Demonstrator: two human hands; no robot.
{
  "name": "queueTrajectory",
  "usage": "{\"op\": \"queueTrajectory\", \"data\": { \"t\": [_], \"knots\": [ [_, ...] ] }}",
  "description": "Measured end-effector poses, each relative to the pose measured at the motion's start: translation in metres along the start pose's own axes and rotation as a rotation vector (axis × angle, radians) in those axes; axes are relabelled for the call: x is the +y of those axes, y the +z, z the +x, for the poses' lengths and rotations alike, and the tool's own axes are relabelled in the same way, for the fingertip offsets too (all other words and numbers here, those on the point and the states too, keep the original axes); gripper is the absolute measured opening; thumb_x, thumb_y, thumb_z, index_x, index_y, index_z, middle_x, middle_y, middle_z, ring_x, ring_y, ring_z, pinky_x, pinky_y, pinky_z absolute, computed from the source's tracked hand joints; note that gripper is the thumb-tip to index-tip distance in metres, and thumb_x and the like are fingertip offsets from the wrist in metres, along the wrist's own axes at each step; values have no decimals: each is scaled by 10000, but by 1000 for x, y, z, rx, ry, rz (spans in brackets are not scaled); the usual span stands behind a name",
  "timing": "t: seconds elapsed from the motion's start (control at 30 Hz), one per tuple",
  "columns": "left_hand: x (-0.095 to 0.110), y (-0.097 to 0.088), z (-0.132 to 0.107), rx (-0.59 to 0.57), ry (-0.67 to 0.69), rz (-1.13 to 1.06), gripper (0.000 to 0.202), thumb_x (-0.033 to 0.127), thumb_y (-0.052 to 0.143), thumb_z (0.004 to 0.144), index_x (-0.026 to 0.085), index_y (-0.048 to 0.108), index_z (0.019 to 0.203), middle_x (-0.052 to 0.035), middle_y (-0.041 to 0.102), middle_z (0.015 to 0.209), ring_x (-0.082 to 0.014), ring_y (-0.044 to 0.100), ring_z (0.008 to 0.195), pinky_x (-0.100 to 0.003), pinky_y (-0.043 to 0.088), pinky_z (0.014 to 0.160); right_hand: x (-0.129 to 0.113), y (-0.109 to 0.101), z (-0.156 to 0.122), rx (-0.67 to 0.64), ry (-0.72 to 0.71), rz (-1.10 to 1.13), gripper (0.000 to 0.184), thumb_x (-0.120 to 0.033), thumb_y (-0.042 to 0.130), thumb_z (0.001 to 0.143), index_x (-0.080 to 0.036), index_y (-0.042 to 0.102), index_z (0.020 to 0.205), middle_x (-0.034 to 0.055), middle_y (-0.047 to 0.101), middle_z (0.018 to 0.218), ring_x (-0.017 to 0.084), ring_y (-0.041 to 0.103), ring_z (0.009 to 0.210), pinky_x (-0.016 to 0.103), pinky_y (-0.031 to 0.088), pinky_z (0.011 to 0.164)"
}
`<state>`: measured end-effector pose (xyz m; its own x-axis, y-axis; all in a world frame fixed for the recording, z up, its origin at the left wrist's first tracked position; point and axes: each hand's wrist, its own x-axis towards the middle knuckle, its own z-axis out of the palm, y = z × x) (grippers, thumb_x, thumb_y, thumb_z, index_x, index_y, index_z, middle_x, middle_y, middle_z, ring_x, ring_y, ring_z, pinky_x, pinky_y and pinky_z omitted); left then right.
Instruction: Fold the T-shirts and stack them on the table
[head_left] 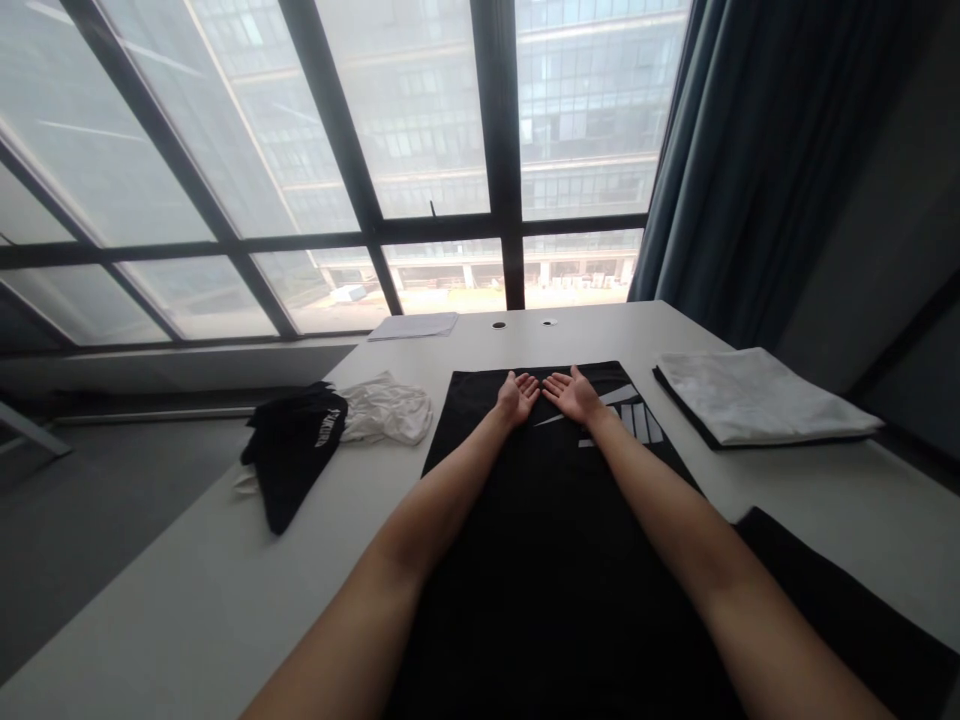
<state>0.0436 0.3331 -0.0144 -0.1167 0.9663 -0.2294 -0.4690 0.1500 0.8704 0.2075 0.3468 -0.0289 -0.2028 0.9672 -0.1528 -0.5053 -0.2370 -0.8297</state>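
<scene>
Both my arms stretch forward over a black cloth spread flat on the white table. It carries a light grey print of bars and slanted shapes near its far right corner. My left hand is palm up with fingers spread, over the far part of the cloth. Close beside it, my right hand also turns its palm up, fingers apart, partly covering the print. The fingertips of the two hands point toward each other with a small gap. Neither hand holds anything.
Left on the table lie a crumpled black garment with white lettering and a crumpled white cloth. At right rest a folded white cloth over black fabric and another black cloth. White sheets lie by the window.
</scene>
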Motion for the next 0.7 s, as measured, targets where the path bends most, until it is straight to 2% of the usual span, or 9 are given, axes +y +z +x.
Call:
{"op": "queueTrajectory", "data": {
  "t": [0.07, 0.13, 0.23, 0.33, 0.43, 0.53, 0.57, 0.63, 0.7],
  "knots": [
    [6, -10, 0, 35, 14, 30, 343, 396, 422, 1057, 220, 598, 1293, -137, 606, 1310, -228, 644, 1124, -393, 536, 944, -9, -14, -4, 34, -16, -59, 542, -483, 207, 1023, -151, 543, 1289, 233, 531, 1413, 236, 587, 1261, 511, 478, 1016],
    [27, -35, 1, 98, 58, 52, 336, 362, 600, 994, 178, 591, 1275, -106, 602, 1282, -233, 636, 1071, -440, 554, 903, -28, -40, -10, 111, -72, -97, 565, -457, 146, 1031, -132, 547, 1260, 243, 517, 1420, 230, 566, 1283, 503, 476, 1015],
    [65, -71, 1, 184, 137, 116, 339, 345, 618, 984, 172, 589, 1274, -103, 601, 1274, -233, 635, 1062, -440, 559, 891, -58, -73, -20, 252, -184, -187, 576, -407, 81, 1032, -136, 559, 1206, 230, 492, 1445, 215, 453, 1387, 501, 446, 1042],
    [79, -77, -6, 173, 207, 250, 347, 352, 608, 989, 172, 585, 1284, -109, 593, 1299, -245, 627, 1099, -454, 545, 920, -65, -75, -27, 303, -272, -329, 433, -412, 230, 1013, -205, 562, 1199, 148, 534, 1437, 214, 409, 1418, 539, 407, 1084],
    [59, -61, -26, 29, 262, 464, 273, 347, 567, 993, 211, 657, 1212, -108, 589, 1376, -274, 537, 1297, -448, 418, 1096, -44, -52, -38, 234, -317, -523, 289, -391, 487, 929, -263, 607, 1159, 63, 578, 1409, 230, 424, 1407, 563, 326, 1156],
    [23, -51, -59, -171, 310, 701, 232, 324, 675, 897, 239, 727, 1106, -77, 610, 1395, -283, 378, 1445, -420, 204, 1218, -9, -31, -64, 129, -348, -713, 267, -289, 690, 799, -229, 682, 1060, 80, 543, 1458, 259, 357, 1450, 489, 172, 1240],
    [13, -52, -71, -224, 322, 766, 274, 320, 721, 853, 253, 725, 1119, -63, 588, 1428, -288, 318, 1477, -443, 114, 1235, 1, -29, -76, 99, -368, -807, 315, -262, 719, 778, -215, 688, 1088, 91, 499, 1503, 271, 309, 1475, 483, 105, 1251],
    [-3, -57, -90, -302, 360, 917, 397, 342, 763, 809, 271, 696, 1193, -48, 508, 1508, -288, 228, 1513, -472, -15, 1232, 17, -31, -99, 68, -426, -1159, 415, -312, 700, 823, -201, 650, 1220, 106, 388, 1585, 301, 206, 1513, 532, 24, 1239],
    [-11, -63, -101, -352, 438, 1206, 479, 411, 696, 865, 277, 624, 1319, -57, 397, 1582, -286, 171, 1529, -490, -50, 1223, 22, -42, -118, 77, -454, -1371, 488, -366, 672, 860, -192, 602, 1310, 114, 308, 1624, 317, 138, 1528, 567, -20, 1221]
  ]
}}
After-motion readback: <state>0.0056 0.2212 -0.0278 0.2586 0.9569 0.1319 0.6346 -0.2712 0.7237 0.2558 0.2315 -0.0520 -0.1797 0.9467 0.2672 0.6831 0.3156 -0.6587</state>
